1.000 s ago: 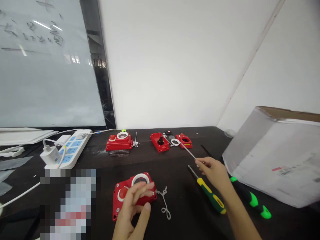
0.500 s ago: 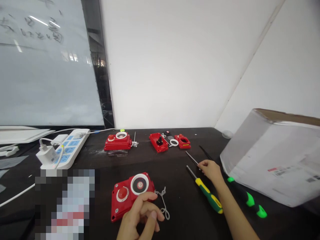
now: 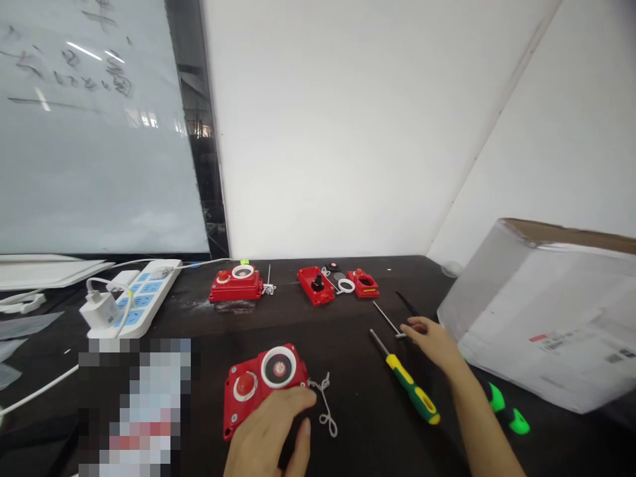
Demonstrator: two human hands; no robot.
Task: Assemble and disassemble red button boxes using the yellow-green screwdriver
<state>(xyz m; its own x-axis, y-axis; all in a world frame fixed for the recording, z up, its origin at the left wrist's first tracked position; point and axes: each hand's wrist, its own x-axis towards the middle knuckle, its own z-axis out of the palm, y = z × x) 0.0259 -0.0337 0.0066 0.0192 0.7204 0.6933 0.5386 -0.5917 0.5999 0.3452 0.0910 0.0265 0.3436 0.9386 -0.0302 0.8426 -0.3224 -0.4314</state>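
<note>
A red alarm box [image 3: 246, 409] with a red dome button and a white-ringed disc lies on the dark table. My left hand [image 3: 273, 430] hovers over its near edge, fingers bent and thumb apart, and hides part of it. White cord [image 3: 326, 404] trails from the box's right side. To the right, a thin metal rod [image 3: 386, 318] with a short crosspiece lies on the table. My right hand [image 3: 432, 341] is just beside the crosspiece, fingers loose and seemingly holding nothing. A green-and-yellow screwdriver [image 3: 410, 387] lies left of my right forearm.
Farther back sit another red alarm box [image 3: 236, 286], an opened red housing [image 3: 317, 285], a white ring [image 3: 346, 286] and a red cover [image 3: 362, 283]. A power strip [image 3: 149, 301] is at left, a white carton [image 3: 541, 318] at right. A black-and-green tool [image 3: 497, 397] lies beside the carton.
My right hand has let go of the metal rod and shifted slightly right. My left hand has turned, its back now upward, and moved a little left over the alarm box.
</note>
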